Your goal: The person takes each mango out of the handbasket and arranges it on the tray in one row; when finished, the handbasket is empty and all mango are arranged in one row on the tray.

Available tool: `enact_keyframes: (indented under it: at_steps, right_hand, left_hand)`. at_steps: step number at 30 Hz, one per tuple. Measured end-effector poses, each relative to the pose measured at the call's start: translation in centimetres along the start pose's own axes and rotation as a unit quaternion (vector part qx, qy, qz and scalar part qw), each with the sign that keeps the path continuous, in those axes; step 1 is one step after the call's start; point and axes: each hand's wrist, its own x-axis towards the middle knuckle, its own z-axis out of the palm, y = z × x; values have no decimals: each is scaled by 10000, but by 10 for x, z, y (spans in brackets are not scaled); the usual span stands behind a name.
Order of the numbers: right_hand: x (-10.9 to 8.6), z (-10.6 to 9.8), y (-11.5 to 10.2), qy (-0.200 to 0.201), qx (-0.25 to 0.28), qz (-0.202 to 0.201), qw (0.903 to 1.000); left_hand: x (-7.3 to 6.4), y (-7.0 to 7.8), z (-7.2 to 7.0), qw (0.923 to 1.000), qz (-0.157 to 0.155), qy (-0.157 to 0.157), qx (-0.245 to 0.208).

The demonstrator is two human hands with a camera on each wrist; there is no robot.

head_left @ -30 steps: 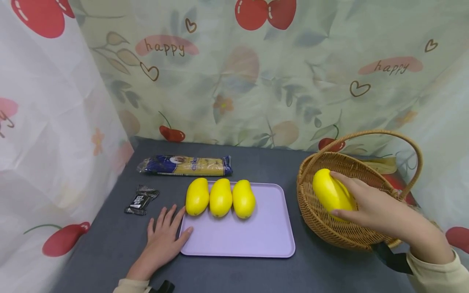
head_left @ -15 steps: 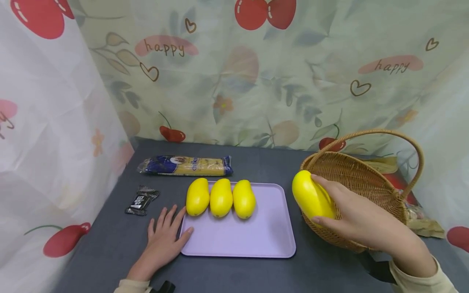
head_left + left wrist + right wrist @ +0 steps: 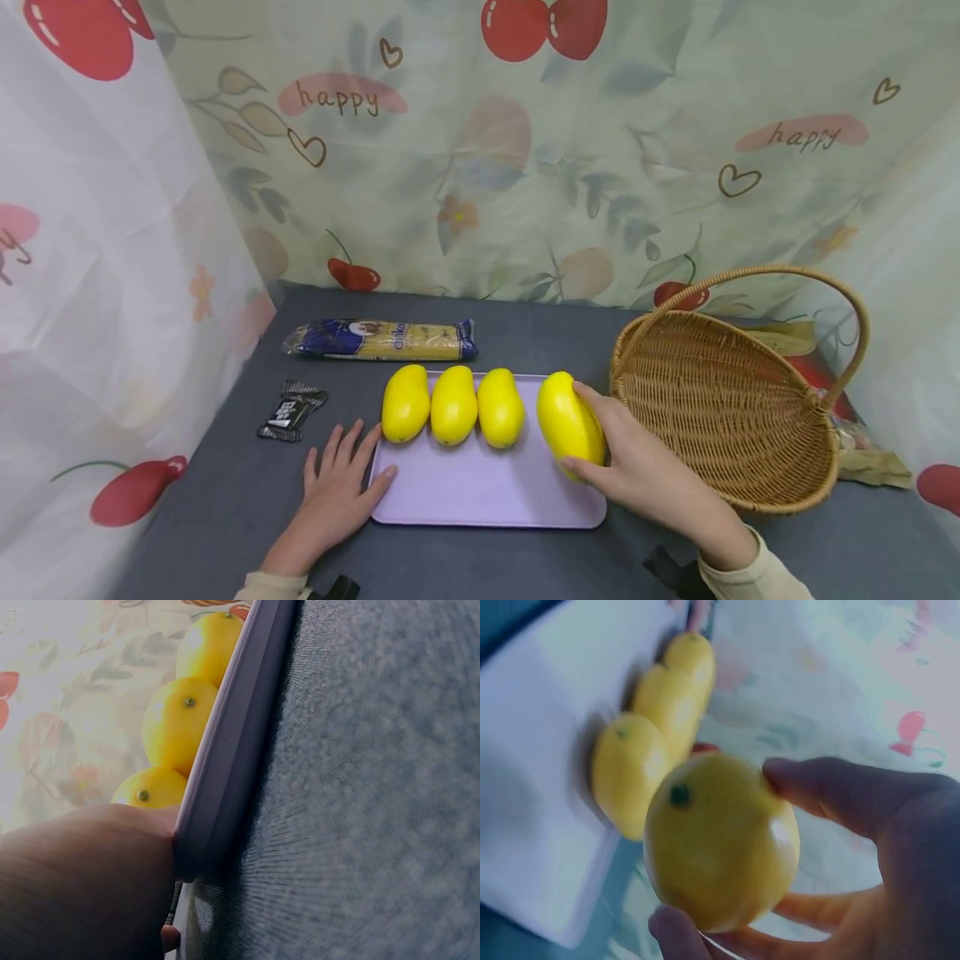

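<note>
My right hand (image 3: 652, 467) grips a yellow mango (image 3: 567, 423) over the right part of a lilac tray (image 3: 487, 496). In the right wrist view, thumb and fingers wrap the held mango (image 3: 720, 844) from its sides. Three more mangoes stand side by side along the tray's back left: a left one (image 3: 406, 404), a middle one (image 3: 454, 406) and a right one (image 3: 501, 408). My left hand (image 3: 333, 487) lies flat with fingers spread at the tray's left edge, its thumb touching the rim. The left wrist view shows the tray's side (image 3: 232, 742) close up.
A wicker basket (image 3: 720, 400) with a tall handle stands right of the tray, nothing visible inside. Behind the tray lies a pasta packet (image 3: 382, 340). A small black wrapped snack (image 3: 291, 411) is at the left. Brown and red packages (image 3: 873, 465) sit partly hidden behind the basket.
My right hand has lifted the mango out of the wicker basket and carried it left over the tray. My left hand and the three other mangoes have stayed put.
</note>
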Motion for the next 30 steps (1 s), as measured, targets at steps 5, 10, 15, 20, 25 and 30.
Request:
enact_keyframes:
  at_steps: [5,10,15,20,25,30]
  right_hand:
    - [12,27,2,173,112,430,9989]
    - [22,47,8,191,175,1200,9924]
    - [34,61,16,121,109,1473,9890]
    - [40,69,25,191,112,1529,9880]
    - [46,72,29,411,168,1481,9880]
    - [52,74,33,541,265,1574,9857]
  left_hand:
    - [1,0,0,10000,-4,-12,-3]
    - [0,-1,0,10000,9,16,14]
    - [0,-2,0,10000,-18,12,39]
    - [0,-2,1,10000,17,-8,61]
    - [0,-2,1,10000,16,25,51]
    - [0,-1,1,10000,10,8,44]
